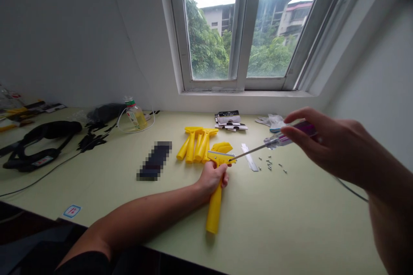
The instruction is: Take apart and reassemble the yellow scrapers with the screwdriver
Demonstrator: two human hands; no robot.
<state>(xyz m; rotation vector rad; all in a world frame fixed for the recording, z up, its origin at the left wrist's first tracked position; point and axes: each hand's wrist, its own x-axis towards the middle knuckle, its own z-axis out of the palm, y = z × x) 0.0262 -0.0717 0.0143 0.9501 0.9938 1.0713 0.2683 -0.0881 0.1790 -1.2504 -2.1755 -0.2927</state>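
My left hand (213, 179) is wrapped round the neck of a yellow scraper (214, 210), whose handle points toward me. A metal blade strip (222, 155) lies across the scraper's head. In my right hand (332, 146) is a screwdriver (274, 141) with a clear and purple handle. Its shaft slants down to the left, and the tip meets the right part of the scraper head, at or very near a screw. Just behind the head lie loose yellow head pieces (222, 147). Several small screws (269, 163) are scattered to the right, beside flat blade strips (249, 157).
Several yellow scraper handles (195, 144) lie behind my left hand. A blurred-out dark flat object (155, 161) is left of them. Small boxes (228, 118), gloves (271, 121) and a bottle of yellow liquid (137, 116) stand toward the wall. A black headset (41, 144) with cables is far left.
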